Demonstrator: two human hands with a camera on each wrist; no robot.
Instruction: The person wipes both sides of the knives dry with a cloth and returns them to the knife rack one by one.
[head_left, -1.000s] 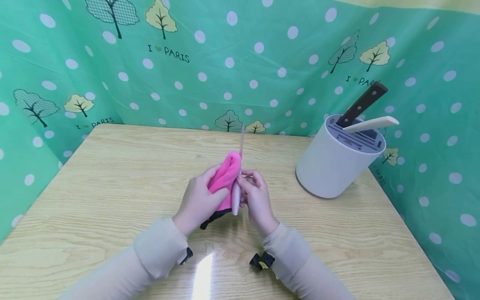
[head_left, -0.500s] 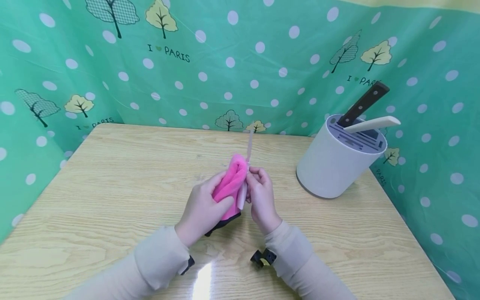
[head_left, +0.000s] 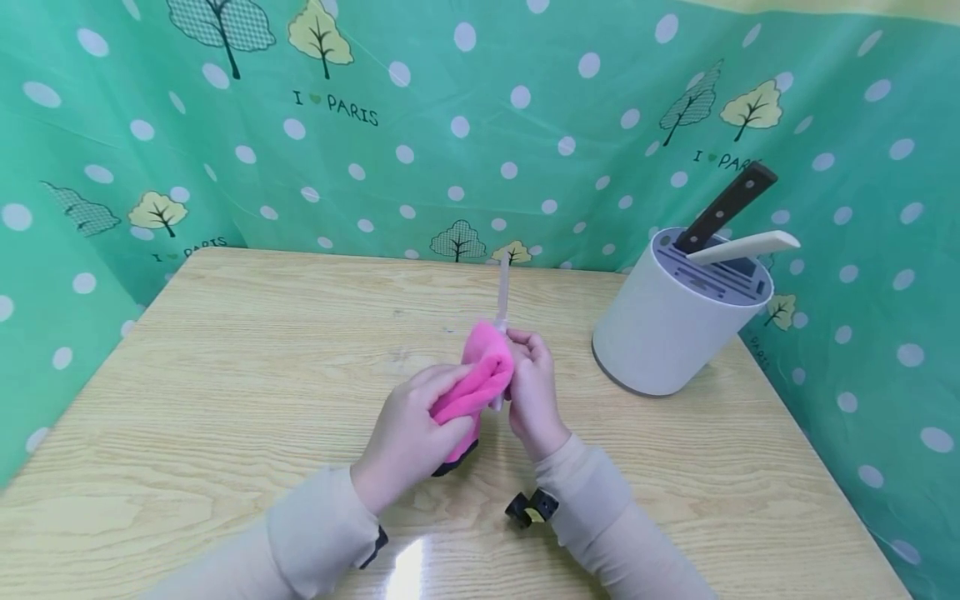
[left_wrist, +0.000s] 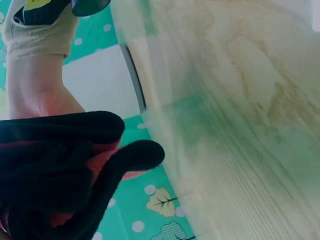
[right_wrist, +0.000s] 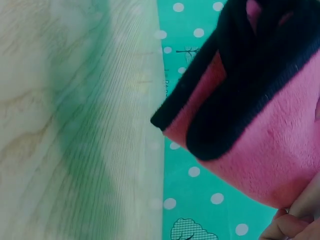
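In the head view my left hand (head_left: 412,429) grips a folded pink towel (head_left: 483,383) with black edging. Its thumb lies across the folds. To the right, my right hand (head_left: 534,392) holds a knife by its pale handle, fingers curled in around it. The knife's narrow blade (head_left: 503,287) points up and away from me, while the towel covers part of the handle and touches its left side. Both wrist views show the towel's black edging (left_wrist: 75,170) close up, and in the right wrist view some fingers (right_wrist: 290,225) appear below the pink cloth (right_wrist: 270,160).
A white cylindrical knife block (head_left: 652,333) stands on the right of the wooden table (head_left: 262,350). A dark-handled knife (head_left: 723,208) and a white-handled one (head_left: 742,248) stick out of its slotted top. A green dotted curtain (head_left: 420,100) hangs behind.
Both hands have shifted slightly right with the knife and towel. The left hand has turned the towel's folded top over to the right, covering more of the handle. The knife block has stayed put.
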